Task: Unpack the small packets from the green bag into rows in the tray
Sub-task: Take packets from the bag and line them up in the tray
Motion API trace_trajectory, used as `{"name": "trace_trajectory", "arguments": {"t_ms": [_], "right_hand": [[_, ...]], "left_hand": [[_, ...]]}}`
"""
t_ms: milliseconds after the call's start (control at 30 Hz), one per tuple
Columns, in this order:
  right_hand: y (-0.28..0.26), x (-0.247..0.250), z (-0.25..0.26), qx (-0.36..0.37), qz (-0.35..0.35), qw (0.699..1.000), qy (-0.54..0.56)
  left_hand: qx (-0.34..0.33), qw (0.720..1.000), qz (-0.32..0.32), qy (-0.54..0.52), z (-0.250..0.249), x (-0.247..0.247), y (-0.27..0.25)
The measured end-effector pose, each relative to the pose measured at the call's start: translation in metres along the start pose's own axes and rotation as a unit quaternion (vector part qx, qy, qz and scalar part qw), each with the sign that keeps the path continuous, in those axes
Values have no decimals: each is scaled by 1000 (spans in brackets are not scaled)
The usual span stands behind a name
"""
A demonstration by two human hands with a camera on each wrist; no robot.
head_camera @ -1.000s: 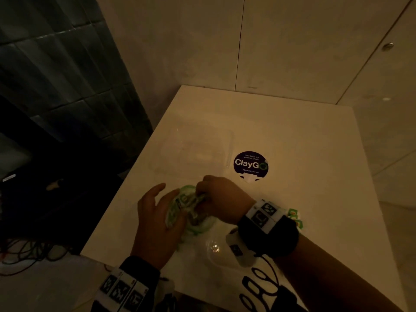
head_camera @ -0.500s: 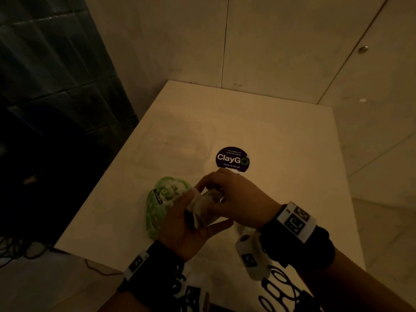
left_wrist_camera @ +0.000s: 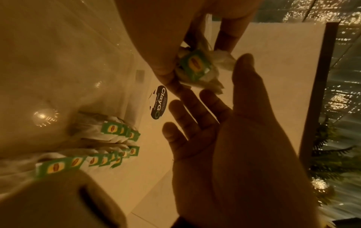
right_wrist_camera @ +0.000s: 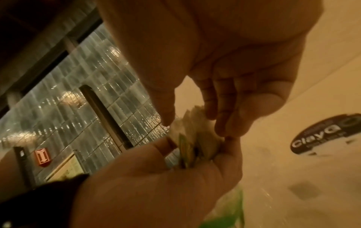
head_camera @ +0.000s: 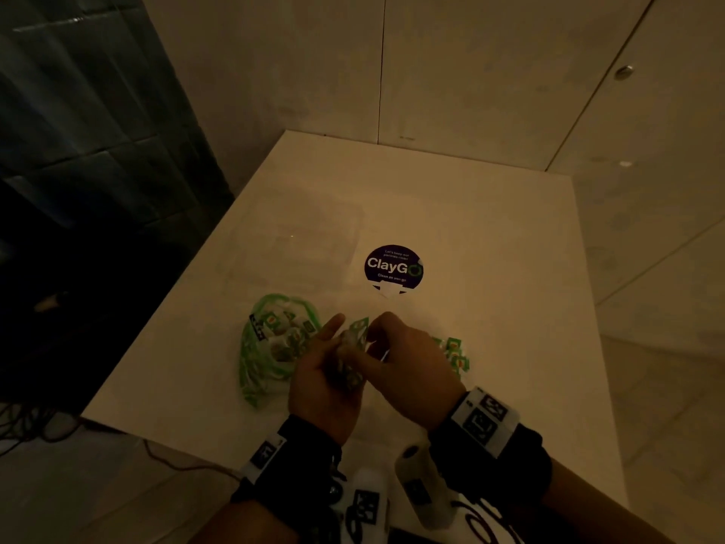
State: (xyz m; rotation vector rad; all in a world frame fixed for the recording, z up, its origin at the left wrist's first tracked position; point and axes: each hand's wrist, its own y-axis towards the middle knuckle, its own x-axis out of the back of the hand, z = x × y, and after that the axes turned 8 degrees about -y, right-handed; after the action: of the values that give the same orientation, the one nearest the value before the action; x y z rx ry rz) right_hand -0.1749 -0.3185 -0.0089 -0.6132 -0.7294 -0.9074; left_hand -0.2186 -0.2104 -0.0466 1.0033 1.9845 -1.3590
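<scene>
Above worktop [head_camera: 490, 245], your right hand [head_camera: 408, 367] pinches packet bunch [left_wrist_camera: 197, 67]; left hand [head_camera: 325, 382] fingers spread beneath, apparently cupping it; green bag [head_camera: 270, 347] beside.

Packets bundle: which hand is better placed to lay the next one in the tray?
Probably right. The right hand already pinches the packets at its fingertips, while the left hand lies flat-fingered beneath them, only supporting.
</scene>
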Motion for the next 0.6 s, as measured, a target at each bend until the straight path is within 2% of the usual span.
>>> {"name": "trace_trajectory", "arguments": {"t_ms": [133, 267, 400, 500, 600], "right_hand": [[1, -2, -9, -8, -1, 1000, 11], [3, 4, -20, -14, 53, 997, 59], [8, 9, -27, 11, 92, 995, 45], [10, 9, -28, -4, 100, 992, 80], [9, 4, -28, -47, 57, 988, 132]], "left_hand": [[23, 1000, -3, 14, 6, 5, -4], [75, 995, 37, 55, 5, 14, -11], [112, 988, 43, 95, 0, 24, -10], [100, 989, 44, 94, 0, 28, -9], [43, 996, 37, 72, 2, 27, -6]]}}
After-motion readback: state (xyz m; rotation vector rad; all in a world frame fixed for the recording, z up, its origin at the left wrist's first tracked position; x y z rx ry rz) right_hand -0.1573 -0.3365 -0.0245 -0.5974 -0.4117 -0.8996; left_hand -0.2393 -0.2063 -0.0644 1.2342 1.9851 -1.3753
